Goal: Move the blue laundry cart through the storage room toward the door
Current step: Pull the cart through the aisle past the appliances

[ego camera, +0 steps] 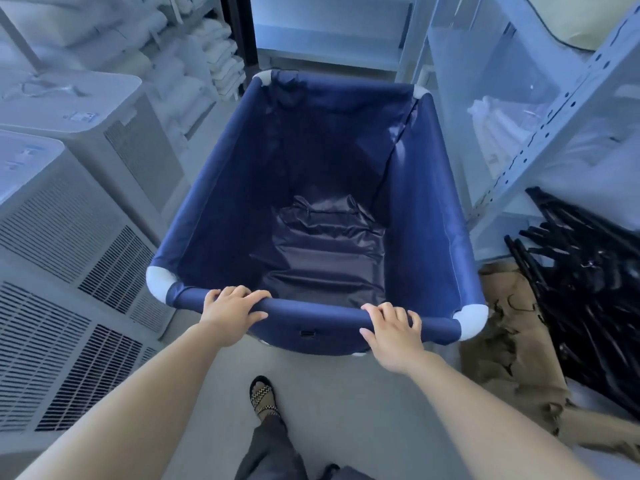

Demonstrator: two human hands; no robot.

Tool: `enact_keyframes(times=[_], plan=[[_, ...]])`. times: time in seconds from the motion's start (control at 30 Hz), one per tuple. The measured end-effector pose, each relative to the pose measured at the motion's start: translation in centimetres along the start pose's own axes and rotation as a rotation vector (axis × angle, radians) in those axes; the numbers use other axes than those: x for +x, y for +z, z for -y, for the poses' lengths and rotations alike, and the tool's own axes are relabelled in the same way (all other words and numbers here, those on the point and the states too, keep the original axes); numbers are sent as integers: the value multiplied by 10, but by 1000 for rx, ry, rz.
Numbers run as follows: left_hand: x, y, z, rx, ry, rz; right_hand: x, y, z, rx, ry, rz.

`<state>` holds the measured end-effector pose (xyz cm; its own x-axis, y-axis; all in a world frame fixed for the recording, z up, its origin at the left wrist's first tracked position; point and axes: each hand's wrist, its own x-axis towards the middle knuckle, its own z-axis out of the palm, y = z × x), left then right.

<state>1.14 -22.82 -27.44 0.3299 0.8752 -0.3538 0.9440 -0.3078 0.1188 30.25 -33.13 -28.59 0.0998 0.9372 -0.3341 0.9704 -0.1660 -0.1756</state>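
Note:
The blue laundry cart [214, 188] fills the middle of the view, a deep navy fabric bin with white corner pieces and nothing inside but its crumpled liner. My left hand [232, 308] is wrapped over the near rim bar, left of centre. Right of centre on the same bar, my right hand [393, 329] grips it with the fingers curled over the top. My sandalled foot [264, 396] stands on the grey floor just behind the cart.
White vented appliance units [65, 258] line the left side, with shelves of folded white linen [194, 53] behind them. A metal shelving rack [561, 126] stands close on the right. Black hangers [588, 282] and brown paper [512, 337] lie heaped at its foot. A dark gap [239, 29] shows ahead.

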Motion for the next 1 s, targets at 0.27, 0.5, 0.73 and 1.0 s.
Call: enact_keyframes(times=[0.27,0.5,0.73,1.0], plan=[[-116,61,-42,-29,-31,-91,-106,33,-27,-40,-59,22],[-194,87,-71,-20,-45,-97,-179,61,-43,-54,-63,-27],[-268,110,-97,-8,-61,-58,-251,85,-47,-51,-61,-44],[-348,149,-124,-23,-152,105,-339,112,-63,-53,-94,11]])
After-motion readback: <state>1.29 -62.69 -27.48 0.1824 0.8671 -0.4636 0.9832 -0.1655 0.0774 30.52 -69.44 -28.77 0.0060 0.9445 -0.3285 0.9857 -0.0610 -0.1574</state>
